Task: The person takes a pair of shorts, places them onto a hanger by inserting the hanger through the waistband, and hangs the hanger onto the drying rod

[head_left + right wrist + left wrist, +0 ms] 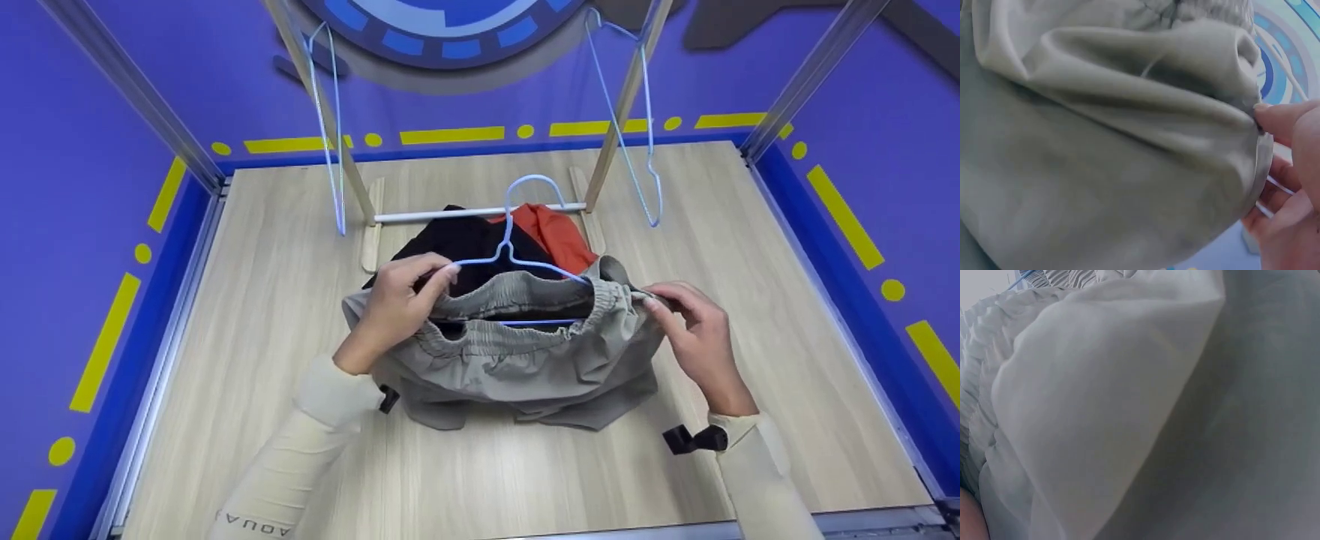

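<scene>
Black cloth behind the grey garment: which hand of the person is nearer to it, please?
The left hand: it appears just in front of the black cloth, at the blue hanger. The right hand is farther, at the right side of the grey garment.

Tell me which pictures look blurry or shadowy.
Head view: bright and mostly sharp, the grey cloth shows clearly; left wrist view: soft and blurry, with a dark slanting shadow; right wrist view: soft too, with dark folds near the right hand.

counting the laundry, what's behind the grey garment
Behind the grey garment, black cloth and orange-red cloth show. Their near parts are covered, so their full shapes, and anything else there, cannot be seen.
</scene>
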### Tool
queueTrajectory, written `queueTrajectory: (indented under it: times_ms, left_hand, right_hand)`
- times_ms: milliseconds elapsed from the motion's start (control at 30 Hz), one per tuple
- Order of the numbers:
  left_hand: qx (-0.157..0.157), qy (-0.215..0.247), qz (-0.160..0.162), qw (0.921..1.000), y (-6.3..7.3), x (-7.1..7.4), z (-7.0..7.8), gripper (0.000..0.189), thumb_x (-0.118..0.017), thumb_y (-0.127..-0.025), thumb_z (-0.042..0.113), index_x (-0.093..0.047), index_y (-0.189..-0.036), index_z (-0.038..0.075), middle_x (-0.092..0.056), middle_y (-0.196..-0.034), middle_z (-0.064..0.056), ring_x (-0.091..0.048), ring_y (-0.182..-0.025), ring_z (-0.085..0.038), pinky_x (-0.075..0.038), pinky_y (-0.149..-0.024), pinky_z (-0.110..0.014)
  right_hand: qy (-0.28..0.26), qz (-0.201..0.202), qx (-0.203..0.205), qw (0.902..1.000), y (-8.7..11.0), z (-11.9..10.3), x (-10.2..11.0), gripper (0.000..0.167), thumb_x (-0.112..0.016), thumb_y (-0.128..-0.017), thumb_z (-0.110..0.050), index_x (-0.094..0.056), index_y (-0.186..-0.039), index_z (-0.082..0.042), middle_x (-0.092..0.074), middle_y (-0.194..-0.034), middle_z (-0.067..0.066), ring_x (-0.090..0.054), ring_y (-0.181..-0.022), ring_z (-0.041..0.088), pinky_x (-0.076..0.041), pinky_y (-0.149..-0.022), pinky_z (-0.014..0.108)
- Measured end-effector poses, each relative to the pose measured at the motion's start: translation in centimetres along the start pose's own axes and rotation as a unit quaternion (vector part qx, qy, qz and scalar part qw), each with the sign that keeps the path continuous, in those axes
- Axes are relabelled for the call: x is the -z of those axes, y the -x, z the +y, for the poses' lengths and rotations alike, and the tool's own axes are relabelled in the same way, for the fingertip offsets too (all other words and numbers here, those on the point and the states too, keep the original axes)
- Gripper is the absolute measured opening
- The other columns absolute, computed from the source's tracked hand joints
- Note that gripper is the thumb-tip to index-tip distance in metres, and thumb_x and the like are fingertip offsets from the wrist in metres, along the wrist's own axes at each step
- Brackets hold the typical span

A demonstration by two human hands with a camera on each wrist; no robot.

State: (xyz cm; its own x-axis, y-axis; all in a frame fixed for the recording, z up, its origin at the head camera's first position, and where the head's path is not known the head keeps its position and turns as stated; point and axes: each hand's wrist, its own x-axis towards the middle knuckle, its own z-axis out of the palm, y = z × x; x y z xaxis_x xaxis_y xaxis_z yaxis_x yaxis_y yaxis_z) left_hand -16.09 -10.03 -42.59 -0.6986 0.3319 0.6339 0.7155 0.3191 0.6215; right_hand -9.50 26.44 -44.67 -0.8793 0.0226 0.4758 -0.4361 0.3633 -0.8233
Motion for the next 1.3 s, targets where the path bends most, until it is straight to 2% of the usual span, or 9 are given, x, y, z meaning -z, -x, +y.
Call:
queueTrajectory:
  times_ms: [200,533,633,733,833,900,1000,1133,1300]
  left_hand:
    - [0.004,0.022,0.005,0.9997,0.1,0.5,0.1,0.015,-0.060,-0.095,0.011,-0.068,-0.082,0.006,-0.065,-0.072,0.000,-0.055,-0.065,-0.008,-0.045,-0.063,-0.022]
    - [0.029,0.046,0.061,0.9967,0.3,1.9,0.0,0.012,-0.063,-0.091,0.002,-0.067,-0.080,0.003,-0.062,-0.066,-0.004,-0.056,-0.062,-0.008,-0.045,-0.061,-0.019]
    - [0.030,0.043,0.064,0.9966,0.4,2.0,0.0,0.012,-0.063,-0.091,0.002,-0.067,-0.080,0.003,-0.062,-0.066,-0.004,-0.056,-0.062,-0.007,-0.045,-0.061,-0.018]
    - [0.026,0.043,0.057,0.9971,0.5,2.0,0.0,0.012,-0.063,-0.091,0.001,-0.067,-0.080,0.003,-0.063,-0.066,-0.003,-0.056,-0.062,-0.007,-0.045,-0.061,-0.018]
    - [0.017,0.030,0.044,0.9984,0.4,1.7,0.2,0.011,-0.063,-0.091,0.002,-0.068,-0.082,0.004,-0.063,-0.068,-0.003,-0.056,-0.063,-0.008,-0.046,-0.062,-0.019]
    - [0.009,0.014,0.032,0.9993,0.3,1.5,0.3,0.010,-0.063,-0.092,0.005,-0.068,-0.084,0.005,-0.064,-0.070,-0.001,-0.056,-0.064,-0.008,-0.045,-0.063,-0.020]
    - [-0.005,-0.012,0.017,0.9998,0.1,1.0,0.5,0.010,-0.063,-0.093,0.010,-0.069,-0.085,0.006,-0.064,-0.072,0.000,-0.055,-0.065,-0.009,-0.045,-0.064,-0.022]
    - [-0.022,-0.028,0.009,0.9993,-0.2,0.4,0.8,0.012,-0.064,-0.093,0.012,-0.068,-0.083,0.007,-0.063,-0.071,0.000,-0.054,-0.064,-0.008,-0.045,-0.063,-0.023]
    - [-0.033,-0.039,0.003,0.9987,-0.5,-0.1,1.0,0.012,-0.063,-0.093,0.013,-0.068,-0.083,0.008,-0.064,-0.071,0.002,-0.053,-0.063,-0.006,-0.045,-0.063,-0.023]
  right_hand:
    - [-0.044,0.039,0.003,0.9983,0.3,0.6,0.8,0.011,-0.060,-0.086,0.015,-0.066,-0.094,0.016,-0.068,-0.091,0.015,-0.063,-0.084,0.009,-0.049,-0.073,0.015]
    - [0.051,0.097,-0.097,0.9892,1.6,3.6,2.3,0.011,-0.061,-0.091,0.001,-0.069,-0.095,0.008,-0.066,-0.086,-0.010,-0.061,-0.077,-0.001,-0.047,-0.070,0.010]
    - [0.067,0.096,-0.115,0.9864,1.7,2.8,2.3,0.011,-0.061,-0.092,0.001,-0.069,-0.095,0.008,-0.066,-0.085,-0.008,-0.060,-0.075,-0.002,-0.046,-0.070,0.009]
    - [0.088,0.088,-0.118,0.9851,1.6,1.1,2.1,0.014,-0.060,-0.092,0.001,-0.068,-0.101,0.008,-0.067,-0.092,0.003,-0.060,-0.081,-0.002,-0.045,-0.074,0.009]
    - [0.097,0.083,-0.090,0.9878,1.2,-0.8,1.6,0.022,-0.058,-0.092,0.002,-0.065,-0.112,0.007,-0.066,-0.107,0.016,-0.059,-0.095,0.000,-0.043,-0.081,0.011]
    - [0.092,0.081,-0.052,0.9911,0.5,-2.1,0.9,0.026,-0.058,-0.091,0.005,-0.063,-0.116,0.006,-0.063,-0.113,0.021,-0.057,-0.103,0.002,-0.041,-0.085,0.013]
    - [0.082,0.068,0.006,0.9943,-0.6,-4.1,-0.3,0.024,-0.061,-0.088,0.008,-0.066,-0.112,0.007,-0.064,-0.111,0.025,-0.057,-0.106,0.003,-0.042,-0.087,0.016]
    - [0.068,0.036,0.048,0.9959,-1.6,-5.5,-2.2,0.024,-0.066,-0.084,0.009,-0.070,-0.107,0.002,-0.067,-0.108,0.018,-0.059,-0.107,0.004,-0.042,-0.093,0.018]
    - [0.054,-0.019,0.076,0.9954,-2.4,-6.3,-4.1,0.033,-0.067,-0.087,0.001,-0.070,-0.117,-0.013,-0.068,-0.118,0.003,-0.060,-0.115,0.010,-0.042,-0.103,0.022]
